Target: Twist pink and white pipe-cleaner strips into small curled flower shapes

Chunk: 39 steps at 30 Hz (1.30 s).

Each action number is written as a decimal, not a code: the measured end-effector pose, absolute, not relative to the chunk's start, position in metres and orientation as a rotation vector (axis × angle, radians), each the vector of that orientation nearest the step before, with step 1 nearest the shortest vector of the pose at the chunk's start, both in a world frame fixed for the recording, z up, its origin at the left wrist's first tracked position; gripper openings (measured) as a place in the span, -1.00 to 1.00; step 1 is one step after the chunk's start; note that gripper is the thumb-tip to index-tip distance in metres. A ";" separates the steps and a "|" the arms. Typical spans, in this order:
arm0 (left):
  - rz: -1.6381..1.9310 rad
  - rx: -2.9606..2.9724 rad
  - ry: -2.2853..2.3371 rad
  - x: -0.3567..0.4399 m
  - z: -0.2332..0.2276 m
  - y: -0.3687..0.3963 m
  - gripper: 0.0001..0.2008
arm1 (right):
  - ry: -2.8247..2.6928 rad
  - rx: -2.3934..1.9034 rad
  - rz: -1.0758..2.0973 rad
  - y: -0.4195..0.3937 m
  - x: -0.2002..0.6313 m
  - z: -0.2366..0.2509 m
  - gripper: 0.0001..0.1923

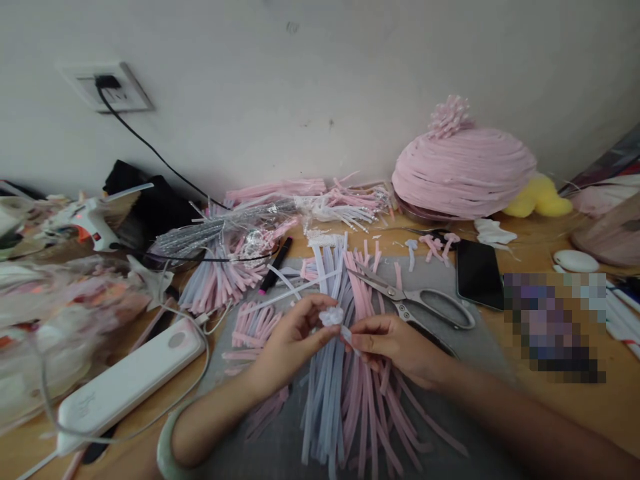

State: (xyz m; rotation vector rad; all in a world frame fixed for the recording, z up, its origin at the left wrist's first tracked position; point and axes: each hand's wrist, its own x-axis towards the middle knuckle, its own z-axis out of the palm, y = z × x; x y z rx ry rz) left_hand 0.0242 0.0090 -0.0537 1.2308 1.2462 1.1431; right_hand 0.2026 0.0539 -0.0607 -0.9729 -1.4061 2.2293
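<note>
Between my thumb and fingers, my left hand (293, 337) pinches the head of a small pale blue-white pipe-cleaner flower (331, 316). Its short stem runs to my right hand (395, 343), whose fingers are closed on it. Beneath both hands lie long pale blue pipe cleaners (320, 407) and pink pipe cleaners (373, 413), side by side on a grey mat (480, 353). Large scissors (397, 293) rest with blades apart just beyond my right hand. Short pink pieces (257, 323) are piled left of my left hand.
A white power bank (130, 380) with cables and a glue gun (87, 223) are at left. Bagged beads and silver stems (220, 230) lie behind. A phone (479, 273), finished small flowers (437, 247) and a big pink dome (463, 170) stand right. A marker (277, 267) lies near the mat.
</note>
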 end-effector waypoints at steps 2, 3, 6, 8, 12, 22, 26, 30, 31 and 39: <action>1.117 0.982 1.177 0.031 -0.058 0.009 -0.73 | -1.412 -0.983 2.218 0.053 0.202 -0.060 -0.78; 1.102 0.884 1.148 0.033 -0.058 0.009 -0.74 | -1.420 -0.976 2.226 0.053 0.202 -0.060 -0.78; 1.092 0.697 1.096 0.037 -0.058 0.008 -0.75 | -1.431 -0.942 2.255 0.053 0.203 -0.061 -0.77; 1.086 0.655 1.069 0.036 -0.057 0.008 -0.75 | -1.375 -0.941 2.304 0.054 0.204 -0.061 -0.79; 1.080 0.735 1.024 0.032 -0.059 0.007 -0.75 | -1.100 -0.927 2.527 0.058 0.205 -0.061 -0.82; 1.053 1.030 1.094 0.029 -0.062 0.002 -0.78 | -0.932 -1.016 2.729 0.058 0.203 -0.059 -0.80; 0.946 1.099 1.185 0.026 -0.057 0.001 -0.73 | -1.077 -1.069 2.635 0.056 0.202 -0.059 -0.73; 0.892 0.909 0.993 0.022 -0.053 0.004 -0.75 | -1.264 -1.047 2.572 0.055 0.204 -0.057 -0.78; 0.901 0.852 0.979 0.022 -0.052 0.005 -0.77 | -1.296 -1.051 2.562 0.055 0.204 -0.057 -0.79; 0.742 0.674 0.939 0.030 -0.046 0.005 -0.73 | -1.594 -1.055 2.469 0.052 0.202 -0.066 -0.77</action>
